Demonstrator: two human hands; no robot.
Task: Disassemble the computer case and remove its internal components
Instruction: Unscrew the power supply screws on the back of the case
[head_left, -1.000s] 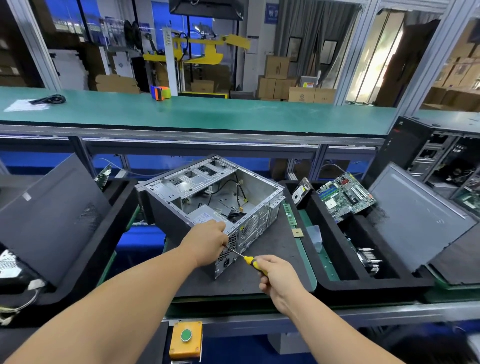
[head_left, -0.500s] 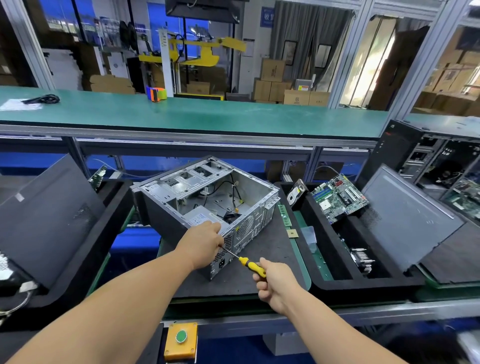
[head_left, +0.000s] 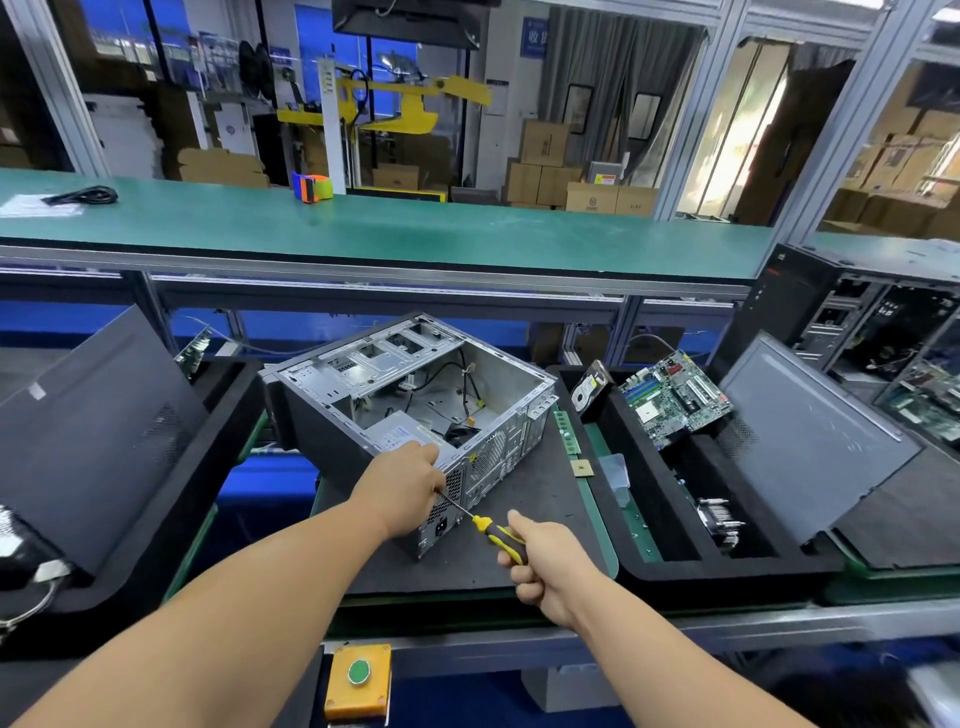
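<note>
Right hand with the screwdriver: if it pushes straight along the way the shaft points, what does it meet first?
Probably the left hand, which grips the rear corner of the computer case. The screwdriver tip disappears behind it, so the exact contact is hidden.

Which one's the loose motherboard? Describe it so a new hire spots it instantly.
Start at the open grey metal computer case on the dark mat in the middle. Move right to the black foam tray beside it. The green rectangular motherboard leans tilted at the tray's far end, right of a small hard drive; it is the only large green board there, with blue slots.
</note>
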